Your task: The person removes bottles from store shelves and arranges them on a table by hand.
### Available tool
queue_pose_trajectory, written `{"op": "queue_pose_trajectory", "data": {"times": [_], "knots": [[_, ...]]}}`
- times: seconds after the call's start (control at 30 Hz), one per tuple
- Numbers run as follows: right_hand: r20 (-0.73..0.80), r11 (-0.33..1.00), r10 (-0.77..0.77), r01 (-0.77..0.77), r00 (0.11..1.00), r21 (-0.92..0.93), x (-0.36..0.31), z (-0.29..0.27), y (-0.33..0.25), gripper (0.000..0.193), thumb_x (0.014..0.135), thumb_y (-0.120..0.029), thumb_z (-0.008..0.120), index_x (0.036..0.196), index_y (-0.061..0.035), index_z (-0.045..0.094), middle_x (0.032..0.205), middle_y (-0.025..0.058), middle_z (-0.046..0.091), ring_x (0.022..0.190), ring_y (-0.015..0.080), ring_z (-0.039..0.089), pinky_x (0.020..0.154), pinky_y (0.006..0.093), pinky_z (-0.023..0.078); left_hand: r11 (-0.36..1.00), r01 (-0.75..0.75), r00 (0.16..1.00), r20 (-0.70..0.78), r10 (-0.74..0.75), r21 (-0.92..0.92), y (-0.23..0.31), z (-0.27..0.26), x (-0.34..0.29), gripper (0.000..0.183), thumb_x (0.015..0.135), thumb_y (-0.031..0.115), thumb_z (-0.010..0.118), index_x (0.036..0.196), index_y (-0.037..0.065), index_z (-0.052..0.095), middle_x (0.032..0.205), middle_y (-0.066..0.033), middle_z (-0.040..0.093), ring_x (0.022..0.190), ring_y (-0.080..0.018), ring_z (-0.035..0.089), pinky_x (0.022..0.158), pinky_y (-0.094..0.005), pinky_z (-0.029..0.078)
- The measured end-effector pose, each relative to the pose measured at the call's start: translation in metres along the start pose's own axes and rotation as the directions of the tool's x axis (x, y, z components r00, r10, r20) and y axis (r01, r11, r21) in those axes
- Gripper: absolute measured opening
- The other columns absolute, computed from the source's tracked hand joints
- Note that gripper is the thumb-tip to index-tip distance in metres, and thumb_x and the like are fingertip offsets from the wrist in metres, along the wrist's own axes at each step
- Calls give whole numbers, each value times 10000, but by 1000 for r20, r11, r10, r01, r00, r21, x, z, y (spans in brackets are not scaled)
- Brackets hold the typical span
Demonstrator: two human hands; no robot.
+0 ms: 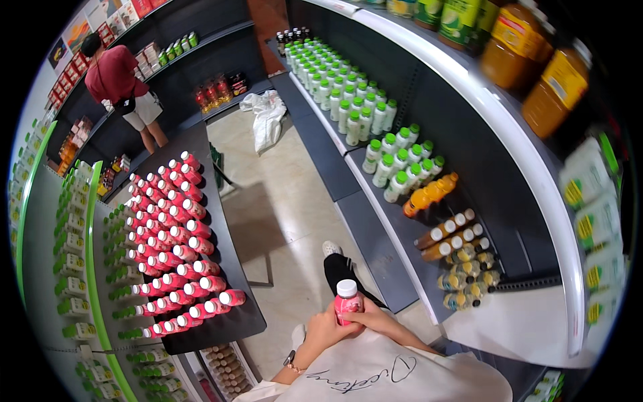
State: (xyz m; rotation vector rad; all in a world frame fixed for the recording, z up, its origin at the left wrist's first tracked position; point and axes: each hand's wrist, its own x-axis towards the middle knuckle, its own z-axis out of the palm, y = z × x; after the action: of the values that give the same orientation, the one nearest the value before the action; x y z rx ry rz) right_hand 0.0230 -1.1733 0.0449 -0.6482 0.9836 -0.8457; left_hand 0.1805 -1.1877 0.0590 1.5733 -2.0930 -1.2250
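Close in front of my body, a small pink bottle (348,305) with a white cap stands upright between my hands. My left hand (324,331) is closed round its left side, a watch and a bracelet on that wrist. My right hand (375,317) wraps the bottle from the right, its fingers partly hidden behind it. To the left, a dark table (249,320) carries many rows of pink bottles (179,254) with the same white caps.
Dark shelving on the right bears white bottles with green caps (335,87), orange bottles (432,194) and brown bottles (449,234). Large amber jugs (556,87) sit above. A white sack (264,117) lies on the floor. Another person (120,87) stands at the far-left shelves.
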Motion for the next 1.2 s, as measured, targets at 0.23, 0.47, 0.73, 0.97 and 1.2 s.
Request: {"op": "queue_pose_trajectory", "data": {"times": [0.23,0.47,0.73,0.97,1.2], "knots": [[225,993,-19,45,974,-111,157,7,-115,572,765,-182,746,1212,-14,433,1097,67,541,985,111,532,878,260,431,997,31,958,-282,-48,-66,-4,-89,130,673,613,468,746,1091,44,534,736,-198,648,668,-395,628,596,-455,511],[330,978,-86,143,940,-151,290,10,-202,606,768,-194,744,1232,-16,397,1070,58,532,955,113,534,827,257,454,1000,-9,896,-445,2,-14,-10,-175,246,642,614,420,769,1086,53,535,719,-171,648,631,-365,629,561,-425,507],[315,951,233,-147,920,-274,378,31,-221,639,784,-206,731,1273,-7,371,1123,68,527,1021,123,517,897,276,423,953,245,904,-314,-291,-179,-57,-213,297,658,619,438,742,1078,11,542,750,-213,648,699,-374,643,625,-434,524],[370,899,279,-106,886,-426,514,77,-228,717,760,-227,761,1297,7,347,1129,87,541,1021,136,526,874,273,441,927,274,884,-313,-348,-256,-130,-296,362,661,604,428,754,1054,-7,544,747,-208,651,682,-369,646,622,-420,527],[418,788,343,-15,842,-616,661,181,-294,713,747,-217,770,1317,-40,379,1142,65,552,1027,137,535,883,289,445,916,251,778,-497,-384,-314,-200,-431,422,626,607,418,761,1048,38,532,752,-182,655,700,-359,646,629,-431,521]]}}
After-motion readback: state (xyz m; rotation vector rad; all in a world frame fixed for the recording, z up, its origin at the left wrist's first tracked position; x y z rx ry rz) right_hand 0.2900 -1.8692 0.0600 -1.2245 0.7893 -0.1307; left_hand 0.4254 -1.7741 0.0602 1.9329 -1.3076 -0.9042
